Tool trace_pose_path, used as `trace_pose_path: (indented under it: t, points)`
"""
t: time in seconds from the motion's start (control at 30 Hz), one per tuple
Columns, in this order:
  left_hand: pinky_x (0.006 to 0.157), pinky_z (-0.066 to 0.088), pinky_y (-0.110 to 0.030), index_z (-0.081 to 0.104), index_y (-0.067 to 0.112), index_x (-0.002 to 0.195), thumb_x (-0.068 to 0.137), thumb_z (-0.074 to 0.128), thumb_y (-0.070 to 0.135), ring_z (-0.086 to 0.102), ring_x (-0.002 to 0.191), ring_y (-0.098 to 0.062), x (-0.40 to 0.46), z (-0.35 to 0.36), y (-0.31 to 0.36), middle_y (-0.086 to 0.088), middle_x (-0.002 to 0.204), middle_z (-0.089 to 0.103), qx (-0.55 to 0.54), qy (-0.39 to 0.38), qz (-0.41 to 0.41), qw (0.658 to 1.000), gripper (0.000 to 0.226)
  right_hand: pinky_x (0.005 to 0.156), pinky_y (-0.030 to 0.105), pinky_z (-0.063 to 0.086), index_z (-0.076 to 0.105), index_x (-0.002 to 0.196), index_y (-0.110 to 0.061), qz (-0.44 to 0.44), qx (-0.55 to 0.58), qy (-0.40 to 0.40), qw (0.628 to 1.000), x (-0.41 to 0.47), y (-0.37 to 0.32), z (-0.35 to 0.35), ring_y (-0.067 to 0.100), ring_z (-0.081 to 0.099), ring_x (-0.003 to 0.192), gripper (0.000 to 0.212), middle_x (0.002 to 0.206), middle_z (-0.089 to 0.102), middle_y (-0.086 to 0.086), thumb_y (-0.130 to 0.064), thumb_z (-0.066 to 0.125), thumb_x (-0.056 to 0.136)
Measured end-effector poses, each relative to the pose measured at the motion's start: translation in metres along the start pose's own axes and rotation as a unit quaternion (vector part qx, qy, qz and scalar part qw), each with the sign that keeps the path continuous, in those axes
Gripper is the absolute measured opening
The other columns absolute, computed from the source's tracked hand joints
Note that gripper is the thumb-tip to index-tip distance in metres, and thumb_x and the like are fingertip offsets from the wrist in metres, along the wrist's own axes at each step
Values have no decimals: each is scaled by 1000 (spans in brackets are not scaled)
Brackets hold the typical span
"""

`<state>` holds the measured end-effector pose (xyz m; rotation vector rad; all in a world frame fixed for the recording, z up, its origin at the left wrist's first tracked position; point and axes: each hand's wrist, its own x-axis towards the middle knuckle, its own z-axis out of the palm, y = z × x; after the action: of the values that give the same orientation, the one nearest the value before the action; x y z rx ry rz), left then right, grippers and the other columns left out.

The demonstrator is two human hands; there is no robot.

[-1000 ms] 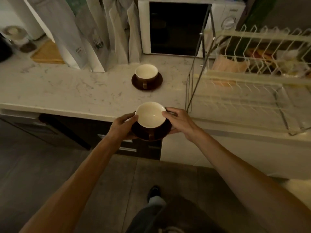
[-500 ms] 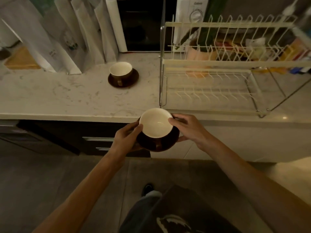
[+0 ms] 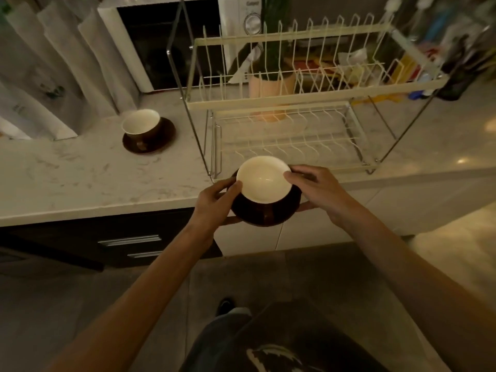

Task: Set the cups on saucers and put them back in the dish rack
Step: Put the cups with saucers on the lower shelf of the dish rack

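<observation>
A brown cup with a cream inside [image 3: 263, 181] sits on a brown saucer [image 3: 268, 216], held in the air at the counter's front edge. My left hand [image 3: 214, 202] grips the saucer and cup from the left, and my right hand [image 3: 316, 190] grips them from the right. Just beyond stands a two-tier cream wire dish rack [image 3: 290, 103], its lower shelf [image 3: 284, 143] bare. A second brown cup [image 3: 142, 124] rests on its saucer [image 3: 155, 145] on the counter to the left of the rack.
A white microwave [image 3: 171, 41] stands at the back, with tall white paper bags [image 3: 48, 76] to its left. A pink pot with a plant [image 3: 271, 84] sits behind the rack. The marble counter [image 3: 80, 178] runs left; dark drawers [image 3: 128, 242] lie below.
The cup and saucer in both hands have moved right and forward, from in front of the counter's edge to just before the rack's lower shelf. The view has swung right toward the rack.
</observation>
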<state>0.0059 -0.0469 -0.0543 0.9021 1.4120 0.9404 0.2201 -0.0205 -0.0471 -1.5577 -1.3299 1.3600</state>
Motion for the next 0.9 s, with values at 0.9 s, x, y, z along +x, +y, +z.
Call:
trace_pose_path:
  t: [0.9]
  points:
    - [70,61,-39,60,20,126,92,61,31,62,111,-28,122,126,64,-8,124,60,-8,-28,-28,999,36,97,48,53,62,130,-22,3,-72,170,983,108,-12,-102,23,58,113,37,116,58,-2,-36,50,98]
